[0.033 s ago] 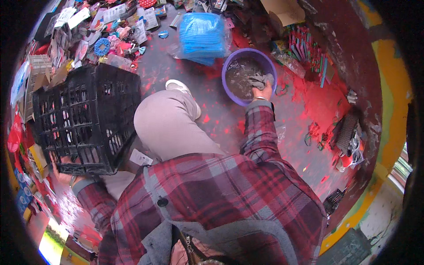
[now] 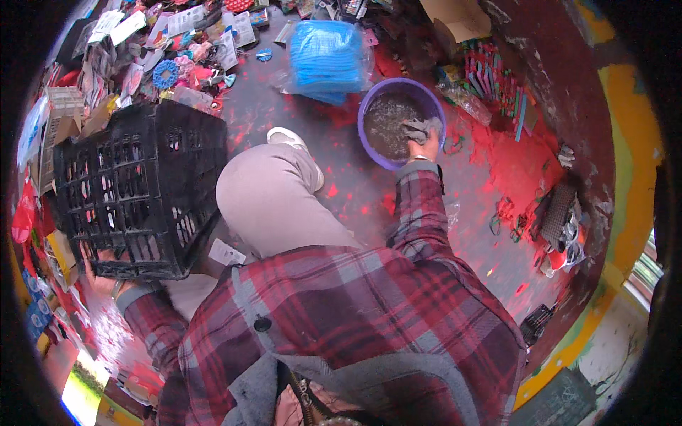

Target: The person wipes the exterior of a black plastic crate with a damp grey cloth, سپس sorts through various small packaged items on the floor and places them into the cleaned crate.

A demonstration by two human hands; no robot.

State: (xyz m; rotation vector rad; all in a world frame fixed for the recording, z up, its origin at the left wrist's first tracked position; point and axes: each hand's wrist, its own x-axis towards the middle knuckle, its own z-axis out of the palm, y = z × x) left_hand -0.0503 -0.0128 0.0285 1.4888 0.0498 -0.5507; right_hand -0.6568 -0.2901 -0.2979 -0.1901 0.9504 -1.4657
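A black plastic crate (image 2: 142,192) with slotted sides stands tilted at my left, close to my bent knee. My left hand (image 2: 105,278) grips its lower near corner, partly hidden by the crate. Ahead and to the right, a purple basin (image 2: 365,139) holds murky grey-brown water. At its near right rim, my right hand (image 2: 425,148) is closed on a wet grey cloth (image 2: 419,129), which hangs just above or at the water; I cannot tell which.
Past the basin lies a plastic-wrapped stack of blue items (image 2: 323,60). Hair accessories and carded goods (image 2: 188,64) heap at the far left. Thin colourful sticks (image 2: 494,82) lie beside an open cardboard box (image 2: 458,20). At the right, a dark textured object (image 2: 558,216) lies by the wall.
The cloth in my right hand has shifted very slightly, and the water's surface looks a little different. My left hand and the crate have stayed put.
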